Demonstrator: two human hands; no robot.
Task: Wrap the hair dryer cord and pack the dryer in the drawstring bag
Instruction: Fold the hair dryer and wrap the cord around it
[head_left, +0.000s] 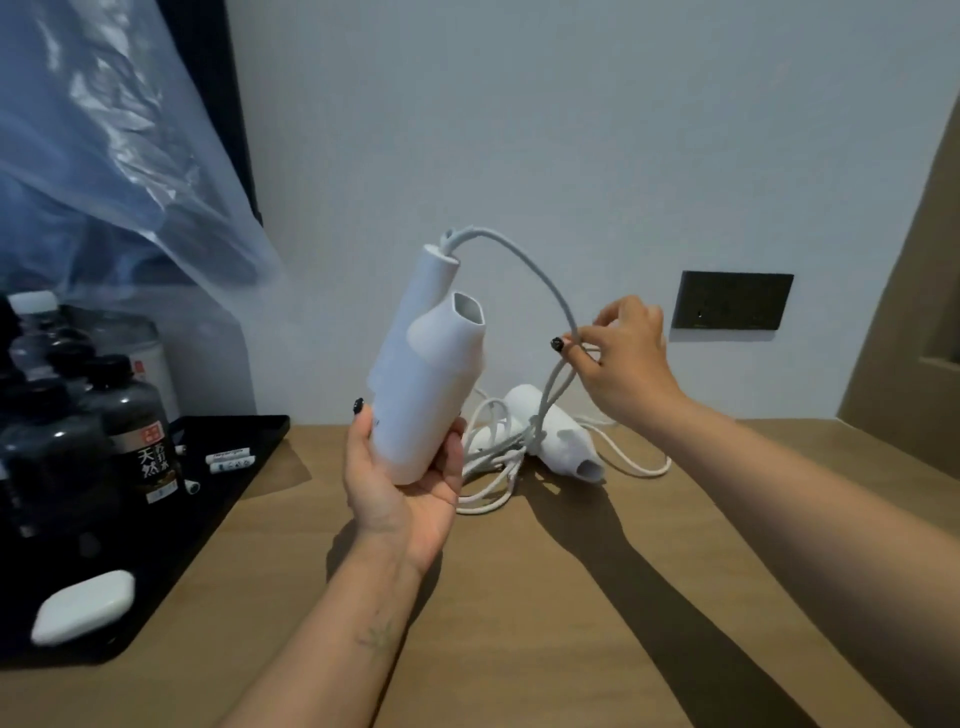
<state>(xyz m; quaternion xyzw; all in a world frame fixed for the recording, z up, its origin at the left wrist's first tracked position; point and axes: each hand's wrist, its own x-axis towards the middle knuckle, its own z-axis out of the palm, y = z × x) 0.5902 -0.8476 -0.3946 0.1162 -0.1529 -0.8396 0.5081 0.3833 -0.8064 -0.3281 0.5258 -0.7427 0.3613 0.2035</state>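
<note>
While the long wooden tabletop (519, 597) lay beneath, your left hand (410, 483) clasped the folded white plastic hair dryer (421, 374) upright above it. Your right hand (621, 345) pinched its grey cord (540, 280). Wrapping was barely begun; next you needed to wind loops around the body. No drawstring bag showed.

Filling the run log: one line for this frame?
left hand: grips folded hair dryer | right hand: pinches cord | second dryer: on table | bag: unseen
</note>
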